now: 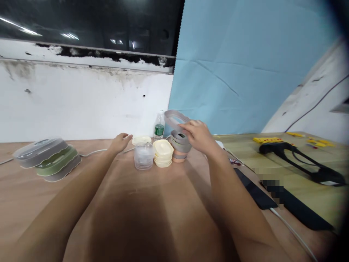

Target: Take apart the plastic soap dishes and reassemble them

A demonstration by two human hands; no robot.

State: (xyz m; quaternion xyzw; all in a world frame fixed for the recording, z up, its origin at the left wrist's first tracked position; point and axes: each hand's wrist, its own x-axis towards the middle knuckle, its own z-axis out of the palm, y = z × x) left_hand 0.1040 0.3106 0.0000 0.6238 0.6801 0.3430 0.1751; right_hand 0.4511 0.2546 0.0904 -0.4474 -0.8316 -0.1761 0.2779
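My right hand (198,135) grips a grey ring-shaped band (172,117), slightly blurred, holding it in the air by its right side. Under it stands a stack of grey and orange rings (180,150). My left hand (120,142) is empty, its fingers apart, just left of a pale yellow lid (141,140). Between the hands are a stack of clear plastic containers (143,157) and a stack of pale yellow lids (163,153).
A clear bottle with a green label (159,129) stands behind the stacks. Stacked grey and green boxes (56,158) sit at the left. On the right lie a dark tablet (255,189), a white cable (293,231), a black frame-like object (302,160) and yellow pieces (268,140).
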